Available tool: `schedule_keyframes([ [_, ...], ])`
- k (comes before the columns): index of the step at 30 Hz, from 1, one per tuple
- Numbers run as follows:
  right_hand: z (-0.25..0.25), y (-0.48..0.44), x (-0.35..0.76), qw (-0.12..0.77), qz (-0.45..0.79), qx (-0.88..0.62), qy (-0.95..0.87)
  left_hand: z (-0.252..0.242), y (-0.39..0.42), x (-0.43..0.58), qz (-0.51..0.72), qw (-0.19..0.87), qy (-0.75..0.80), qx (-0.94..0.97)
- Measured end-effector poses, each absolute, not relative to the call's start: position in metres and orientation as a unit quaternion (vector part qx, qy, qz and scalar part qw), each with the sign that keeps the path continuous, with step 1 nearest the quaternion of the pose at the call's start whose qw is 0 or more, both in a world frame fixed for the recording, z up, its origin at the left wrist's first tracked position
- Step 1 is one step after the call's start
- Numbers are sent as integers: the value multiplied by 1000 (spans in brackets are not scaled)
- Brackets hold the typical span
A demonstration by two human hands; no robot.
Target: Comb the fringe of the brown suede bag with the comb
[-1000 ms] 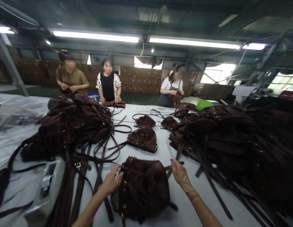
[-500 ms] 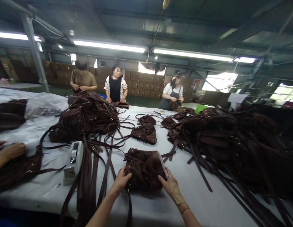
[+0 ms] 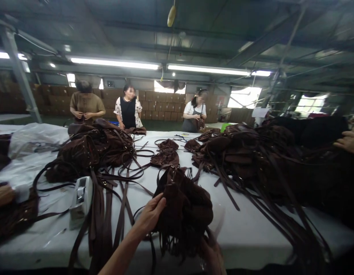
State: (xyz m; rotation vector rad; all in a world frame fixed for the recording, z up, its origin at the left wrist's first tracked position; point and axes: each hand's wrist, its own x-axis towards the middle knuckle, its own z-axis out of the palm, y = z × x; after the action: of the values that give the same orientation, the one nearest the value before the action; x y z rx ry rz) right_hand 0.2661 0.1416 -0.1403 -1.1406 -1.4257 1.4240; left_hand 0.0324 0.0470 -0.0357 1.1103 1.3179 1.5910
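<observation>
A dark brown suede bag (image 3: 184, 208) with fringe is lifted off the white table (image 3: 251, 233) in front of me. My left hand (image 3: 150, 215) grips its left side, fingers curled into the suede. My right hand (image 3: 213, 254) is low under the bag's hanging fringe, blurred and mostly hidden; it seems to hold the bag from below. Long brown straps (image 3: 119, 198) lie on the table just left of the bag.
Heaps of brown bags lie at left (image 3: 91, 149) and right (image 3: 268, 160). A white tape dispenser (image 3: 79, 194) stands at left. Three people work at the far end. Another person's hand (image 3: 4, 194) is at the left edge, another (image 3: 348, 141) at right.
The bag has been raised from the table and tipped up, its fringe now hanging. My right hand has dropped from the bag's right side to beneath it.
</observation>
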Motion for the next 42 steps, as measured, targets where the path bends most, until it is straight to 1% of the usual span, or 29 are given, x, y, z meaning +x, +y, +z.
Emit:
schedule_keyframes([
  [1,-137,143,268,419,559,-456,-552,-33,46,31,627,400,510,431],
  [3,-131,146,272,422,552,-474,-541,-37,49,20,629,402,513,422],
  [6,-125,149,285,406,533,-520,-530,-64,65,-5,625,371,551,411],
  [9,-117,148,300,436,502,-535,-520,-96,83,-24,621,368,571,391],
  [11,-103,146,300,447,481,-493,-570,-108,91,-31,624,380,572,373],
  [12,-94,145,295,435,473,-456,-615,-111,95,-33,625,388,569,367],
  [15,-57,143,264,366,438,-339,-748,-106,104,-37,619,425,550,366],
  [17,-34,141,236,313,425,-277,-803,-99,107,-39,610,456,531,370],
  [20,-12,139,195,228,497,-190,-815,-93,107,-39,608,491,510,359],
  [22,-10,138,173,193,546,-132,-805,-94,105,-36,614,505,499,343],
  [25,-18,144,149,193,544,-85,-812,-98,102,-31,614,535,479,329],
  [26,-23,150,144,206,532,-95,-816,-99,102,-30,614,543,470,327],
  [28,-30,167,141,259,502,-161,-810,-99,103,-31,622,549,450,331],
  [31,-33,198,152,355,442,-302,-766,-98,108,-37,624,510,473,356],
  [33,-31,208,164,376,438,-345,-740,-99,114,-42,609,468,522,371],
  [34,-31,208,169,368,452,-344,-736,-100,117,-46,605,446,545,371],
  [36,-36,201,175,316,496,-300,-751,-101,121,-52,619,397,580,350],
  [39,-65,184,176,233,528,-247,-778,-104,114,-54,666,289,630,276],
  [41,-94,179,174,224,516,-263,-784,-109,97,-43,691,238,644,226],
  [42,-108,180,173,228,509,-277,-782,-113,86,-34,700,237,641,205],
])
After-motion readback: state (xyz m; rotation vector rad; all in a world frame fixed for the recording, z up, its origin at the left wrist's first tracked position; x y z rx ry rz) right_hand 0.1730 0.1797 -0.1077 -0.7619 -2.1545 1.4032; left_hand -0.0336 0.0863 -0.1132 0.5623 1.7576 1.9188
